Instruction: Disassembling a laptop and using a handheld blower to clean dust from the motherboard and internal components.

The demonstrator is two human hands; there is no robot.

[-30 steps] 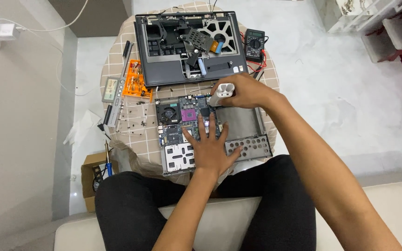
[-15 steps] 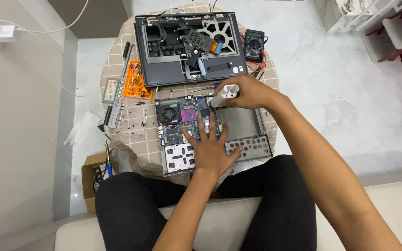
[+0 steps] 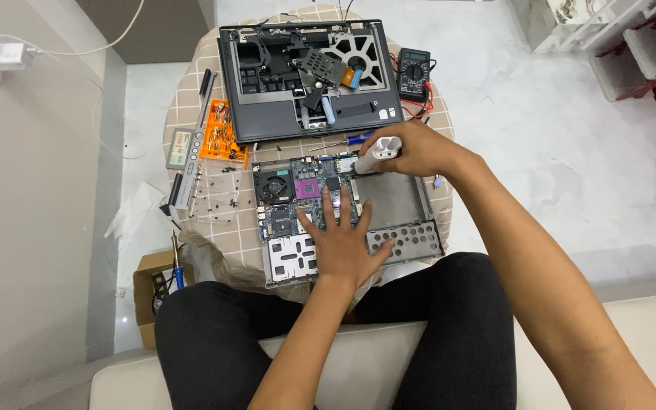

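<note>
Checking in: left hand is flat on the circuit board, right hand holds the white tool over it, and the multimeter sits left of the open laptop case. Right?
Not quite. The head view shows the multimeter to the right of the open laptop case, not the left. The rest stands: the left hand lies flat on the circuit board, and the right hand holds the white tool over it.

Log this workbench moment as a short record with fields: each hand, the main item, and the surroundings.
left hand: flat, palm down on the laptop base, fingers over its motherboard
right hand: gripping a white electric screwdriver, tip at the board's upper right
behind: opened laptop top case, multimeter
left side: orange bit holder, loose screws
surface: round table with checked cloth
</note>
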